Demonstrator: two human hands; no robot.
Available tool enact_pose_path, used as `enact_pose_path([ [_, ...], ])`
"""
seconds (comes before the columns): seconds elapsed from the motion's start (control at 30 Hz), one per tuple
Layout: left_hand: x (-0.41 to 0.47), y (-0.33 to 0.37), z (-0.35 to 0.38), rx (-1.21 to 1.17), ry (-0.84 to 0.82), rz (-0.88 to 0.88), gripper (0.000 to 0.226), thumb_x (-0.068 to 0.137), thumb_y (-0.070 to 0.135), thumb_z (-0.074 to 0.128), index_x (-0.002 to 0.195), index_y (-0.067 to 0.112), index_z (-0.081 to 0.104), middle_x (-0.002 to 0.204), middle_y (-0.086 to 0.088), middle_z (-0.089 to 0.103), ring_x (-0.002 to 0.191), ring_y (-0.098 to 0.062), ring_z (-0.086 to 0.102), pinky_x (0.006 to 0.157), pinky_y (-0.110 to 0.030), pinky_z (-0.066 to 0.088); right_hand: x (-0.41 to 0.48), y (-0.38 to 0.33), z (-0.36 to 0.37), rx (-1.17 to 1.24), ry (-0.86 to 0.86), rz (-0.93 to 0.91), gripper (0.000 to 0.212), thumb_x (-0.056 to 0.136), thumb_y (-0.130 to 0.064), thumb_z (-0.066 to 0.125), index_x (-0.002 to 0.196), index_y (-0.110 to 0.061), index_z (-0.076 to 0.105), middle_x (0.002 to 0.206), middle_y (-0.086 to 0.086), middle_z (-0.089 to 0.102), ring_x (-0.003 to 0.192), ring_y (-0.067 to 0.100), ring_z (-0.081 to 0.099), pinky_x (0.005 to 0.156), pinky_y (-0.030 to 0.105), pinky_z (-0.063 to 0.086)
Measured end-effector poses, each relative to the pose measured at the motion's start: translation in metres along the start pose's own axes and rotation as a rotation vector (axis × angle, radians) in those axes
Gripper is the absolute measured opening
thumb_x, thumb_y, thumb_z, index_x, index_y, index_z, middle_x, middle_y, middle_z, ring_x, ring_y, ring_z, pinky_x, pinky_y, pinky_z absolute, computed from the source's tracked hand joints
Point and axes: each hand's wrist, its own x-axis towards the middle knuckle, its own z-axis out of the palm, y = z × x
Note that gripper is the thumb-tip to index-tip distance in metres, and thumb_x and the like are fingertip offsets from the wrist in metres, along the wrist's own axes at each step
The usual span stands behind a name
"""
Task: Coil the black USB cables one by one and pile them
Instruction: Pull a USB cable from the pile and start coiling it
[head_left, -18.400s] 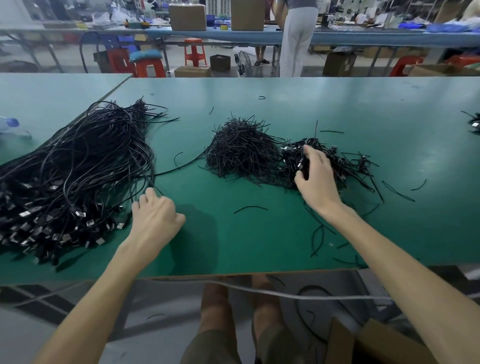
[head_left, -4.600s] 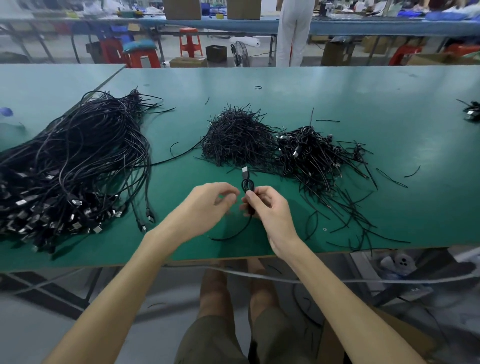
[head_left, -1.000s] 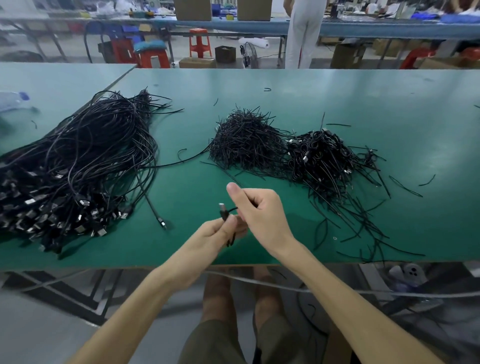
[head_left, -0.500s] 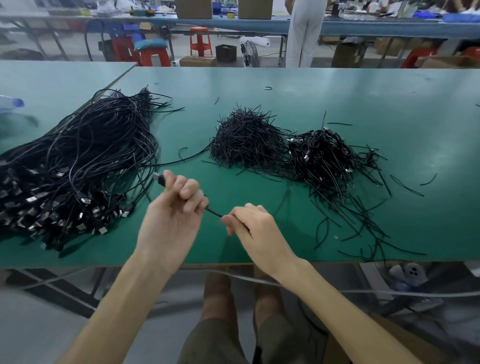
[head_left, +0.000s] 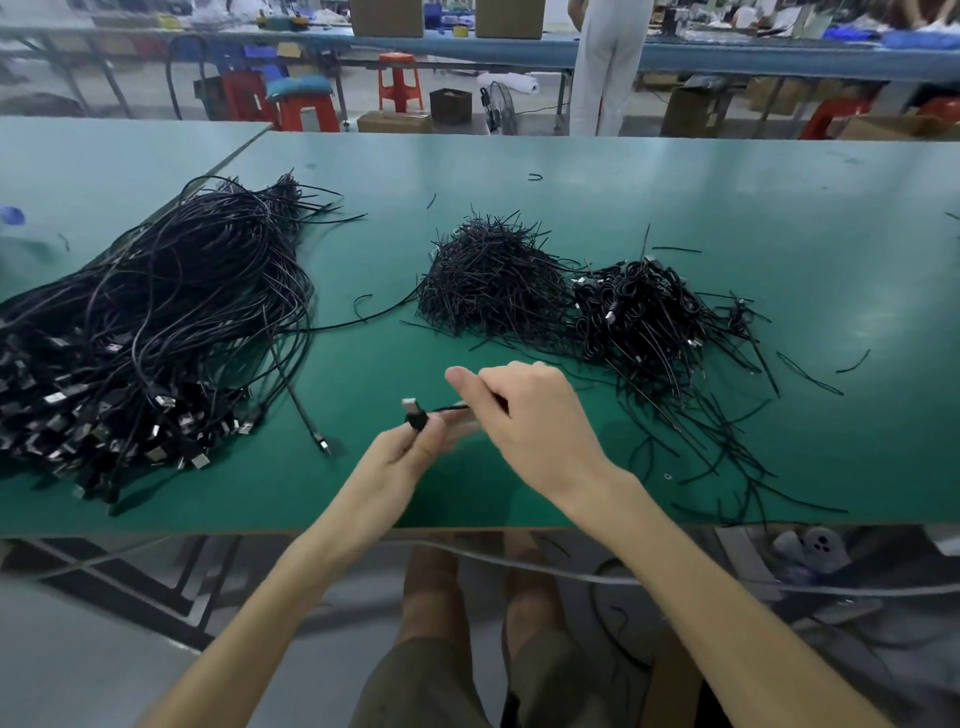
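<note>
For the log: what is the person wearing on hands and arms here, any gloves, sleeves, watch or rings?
Nothing. The left hand and right hand are ungloved; the left forearm and right forearm are bare, with no sleeve in view and no watch or band at either wrist. No ring shows.

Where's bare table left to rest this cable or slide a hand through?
Widest bare table is the far half, behind all three piles. A lane runs between the loose cable heap and the tie pile, crossed by a couple of stray cables. Crowded: scattered ties in front of the coiled pile, toward the near right edge.
</note>
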Motion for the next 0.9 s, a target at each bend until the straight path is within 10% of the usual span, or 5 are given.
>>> enact_pose_path([
  [0.2, 0.010, 0.020, 0.006, -0.862, 0.105, -0.045, 0.054, 0.107, 0.043, 0.028, 0.141, 0.006, 0.051, 0.141, -0.007, 0.061, 0.131, -0.017, 0.057, 0.099, -0.027, 0.052, -0.031, -0.017, 0.027, 0.076, -0.086, 0.024, 0.046, 0.107, -0.037, 0.044, 0.071, -0.010, 0.056, 0.069, 0.009, 0.062, 0.067, 0.029, 0.051, 0.079, 0.047, 0.042],
  [0.3, 0.011, 0.032, 0.003, -1.035, 0.189, -0.048, 0.034, 0.102, 0.038, 0.042, 0.109, 0.012, 0.064, 0.093, 0.006, 0.071, 0.082, -0.007, 0.069, 0.073, -0.024, 0.058, -0.035, -0.012, 0.032, -0.040, -0.170, 0.061, 0.047, 0.106, -0.041, 0.043, 0.081, -0.007, 0.062, 0.080, 0.009, 0.068, 0.078, 0.029, 0.054, 0.086, 0.044, 0.040],
  [0.43, 0.005, 0.033, 0.006, -0.944, 0.190, -0.046, 0.035, 0.106, 0.040, 0.038, 0.082, 0.020, 0.055, 0.061, 0.010, 0.034, 0.050, -0.007, 0.032, 0.056, -0.020, 0.042, -0.031, -0.005, 0.026, 0.000, -0.218, 0.103, 0.033, 0.102, -0.043, 0.053, 0.110, -0.013, 0.063, 0.088, 0.001, 0.065, 0.081, 0.015, 0.047, 0.088, 0.038, 0.040],
  [0.6, -0.001, 0.028, 0.014, -0.804, 0.129, -0.046, 0.042, 0.103, 0.039, 0.041, 0.076, 0.019, 0.066, 0.067, 0.004, 0.051, 0.061, -0.010, 0.049, 0.062, -0.021, 0.049, -0.026, 0.000, 0.026, 0.468, -0.345, 0.261, 0.056, 0.094, -0.018, 0.070, 0.144, -0.025, 0.048, 0.111, -0.004, 0.068, 0.107, 0.011, 0.062, 0.103, 0.035, 0.047],
  [0.9, -0.009, 0.037, 0.017, -0.633, 0.025, -0.034, 0.037, 0.101, 0.032, 0.045, 0.077, 0.012, 0.066, 0.102, -0.023, 0.072, 0.096, -0.030, 0.071, 0.083, -0.030, 0.057, -0.028, 0.003, 0.019, 0.677, -0.254, 0.291, 0.015, 0.083, -0.004, 0.075, 0.088, -0.017, 0.070, 0.071, -0.001, 0.065, 0.070, 0.008, 0.051, 0.071, 0.043, 0.051],
])
